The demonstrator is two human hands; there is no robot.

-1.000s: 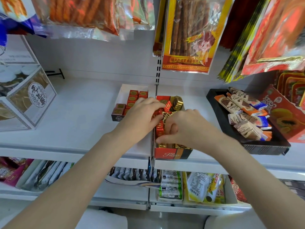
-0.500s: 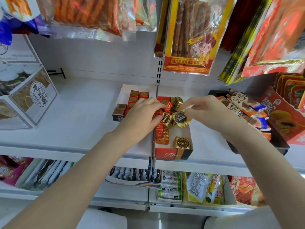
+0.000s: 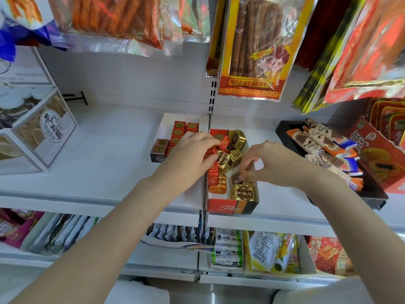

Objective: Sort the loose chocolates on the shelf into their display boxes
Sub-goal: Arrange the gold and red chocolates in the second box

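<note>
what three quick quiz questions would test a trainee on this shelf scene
1. True or false: the right hand pinches a gold chocolate inside the red box.
2. Which hand holds red chocolates? A) left B) right C) neither
3. Fill in: the tray of chocolate bars sits to the ____ of the red box.

Key: 1 true; 2 A, the left hand; 3 right.
</note>
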